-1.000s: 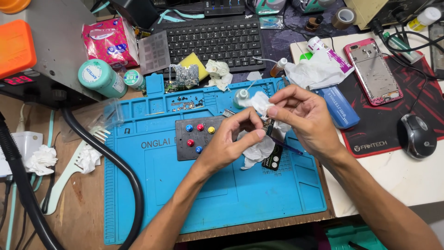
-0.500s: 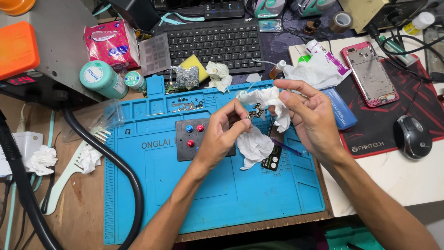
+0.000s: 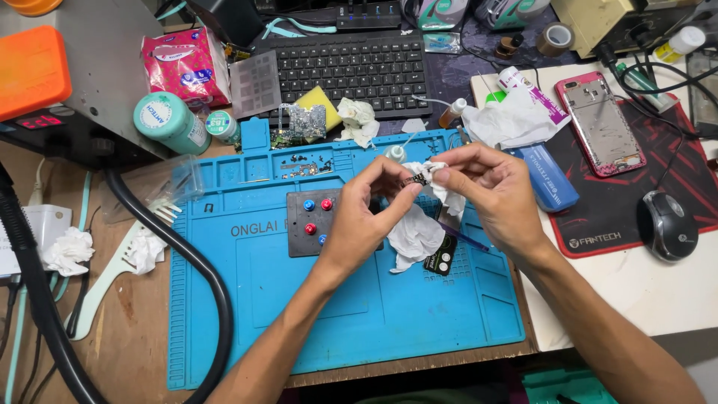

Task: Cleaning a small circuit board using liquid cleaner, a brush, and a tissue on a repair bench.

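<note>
Both my hands are raised over the blue repair mat (image 3: 299,314). My left hand (image 3: 366,217) pinches a small dark electronic part (image 3: 416,180) between thumb and fingers. My right hand (image 3: 490,194) presses a crumpled white tissue (image 3: 416,232) against that part; most of the tissue hangs down between my hands. Under them lies a dark plate with red and blue knobs (image 3: 310,221) and a small black camera module (image 3: 441,258).
A black keyboard (image 3: 348,67) lies behind the mat. A pink phone frame (image 3: 600,123), a blue case (image 3: 550,179) and a mouse (image 3: 667,224) lie to the right. A black hose (image 3: 202,277), a teal jar (image 3: 168,120) and a pale comb (image 3: 112,280) lie to the left.
My hands have risen slightly and closed in together. The tissue has shifted in my right hand and now hangs lower between the hands.
</note>
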